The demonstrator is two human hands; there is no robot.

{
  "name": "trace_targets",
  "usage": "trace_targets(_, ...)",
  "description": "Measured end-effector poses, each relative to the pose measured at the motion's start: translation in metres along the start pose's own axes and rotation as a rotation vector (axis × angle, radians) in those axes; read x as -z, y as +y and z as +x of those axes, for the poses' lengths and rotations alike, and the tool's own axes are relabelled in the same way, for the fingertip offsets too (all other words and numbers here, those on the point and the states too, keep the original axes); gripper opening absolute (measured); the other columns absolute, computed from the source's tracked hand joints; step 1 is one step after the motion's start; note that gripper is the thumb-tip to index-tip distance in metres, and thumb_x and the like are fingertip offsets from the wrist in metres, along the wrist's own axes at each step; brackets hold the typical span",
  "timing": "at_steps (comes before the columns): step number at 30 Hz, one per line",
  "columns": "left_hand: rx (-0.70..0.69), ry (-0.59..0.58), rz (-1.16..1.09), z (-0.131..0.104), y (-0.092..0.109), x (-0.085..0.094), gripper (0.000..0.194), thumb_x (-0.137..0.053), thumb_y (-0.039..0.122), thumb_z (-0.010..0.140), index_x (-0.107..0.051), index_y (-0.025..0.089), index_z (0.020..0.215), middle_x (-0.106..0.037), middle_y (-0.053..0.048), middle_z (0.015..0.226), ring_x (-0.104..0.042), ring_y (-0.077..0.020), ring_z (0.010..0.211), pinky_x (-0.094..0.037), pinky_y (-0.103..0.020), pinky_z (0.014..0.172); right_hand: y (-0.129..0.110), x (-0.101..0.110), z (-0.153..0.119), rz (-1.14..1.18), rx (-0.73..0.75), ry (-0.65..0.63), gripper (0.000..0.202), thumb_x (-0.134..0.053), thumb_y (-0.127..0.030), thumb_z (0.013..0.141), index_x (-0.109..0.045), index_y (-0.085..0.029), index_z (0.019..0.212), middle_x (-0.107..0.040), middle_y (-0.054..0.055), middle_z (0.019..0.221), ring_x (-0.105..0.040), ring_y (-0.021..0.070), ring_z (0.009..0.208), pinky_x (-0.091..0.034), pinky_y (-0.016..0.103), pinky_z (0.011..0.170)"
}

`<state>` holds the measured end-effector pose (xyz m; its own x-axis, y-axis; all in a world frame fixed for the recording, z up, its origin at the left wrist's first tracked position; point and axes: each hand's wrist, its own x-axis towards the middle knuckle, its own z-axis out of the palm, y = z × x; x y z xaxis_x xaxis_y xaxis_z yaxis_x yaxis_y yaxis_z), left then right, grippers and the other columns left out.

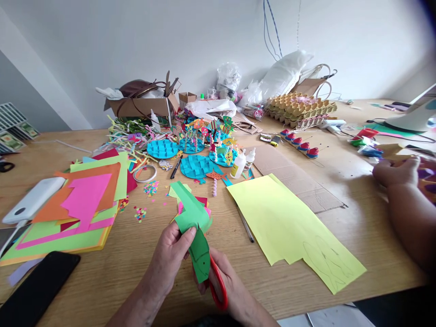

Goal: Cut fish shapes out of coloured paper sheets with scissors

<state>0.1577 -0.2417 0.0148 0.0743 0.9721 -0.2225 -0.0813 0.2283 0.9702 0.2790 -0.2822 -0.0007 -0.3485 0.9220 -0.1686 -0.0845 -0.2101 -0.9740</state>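
Observation:
My left hand (166,250) pinches a piece of green paper (189,211) between thumb and fingers. A fish shape with an eye dot is drawn on the darker, folded-over part of the paper. Close beside it, my right hand (229,278) grips a pair of scissors (223,295) by its red handles. The blades are mostly hidden behind the green paper. Just beyond my hands lie small paper scraps (207,203) in pink and red. To the right is a large yellow-green sheet (282,213) with fish outlines pencilled near its closest corner.
Stacked coloured paper (90,195), a power bank (34,200) and a black phone (41,288) lie left. Blue decorated discs (197,168), glue bottles (238,164) and a marker (176,167) stand or lie ahead. Cardboard (296,181) and another person's hand (397,172) are at right.

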Motion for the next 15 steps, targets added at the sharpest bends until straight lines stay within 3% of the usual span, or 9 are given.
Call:
trace_targets(8,-0.030,-0.019,0.028,0.0005,-0.0013,-0.0036,0.015,-0.061,0.032,0.071,-0.063,0.018,0.075,-0.052,0.004,0.056,-0.038,-0.0107,0.051,-0.031,-0.021,0.048,0.0058,0.0033,-0.0016,-0.010,0.007,0.016,0.062,-0.028,-0.067,0.081,-0.062,-0.015,0.079,-0.045,-0.003,0.050,-0.042,0.0097,0.048,-0.035,0.019,0.047)
trace_targets(15,-0.015,-0.008,0.028,-0.0009,0.0019,-0.0079,0.018,-0.063,0.034,0.069,-0.056,0.018,0.063,-0.050,0.005,0.052,-0.037,-0.0101,0.049,-0.031,-0.020,0.045,0.0099,0.0039,0.0005,0.037,0.061,0.022,0.055,-0.030,-0.061,0.084,-0.060,-0.015,0.085,-0.046,-0.004,0.050,-0.041,0.0094,0.048,-0.034,0.018,0.045)
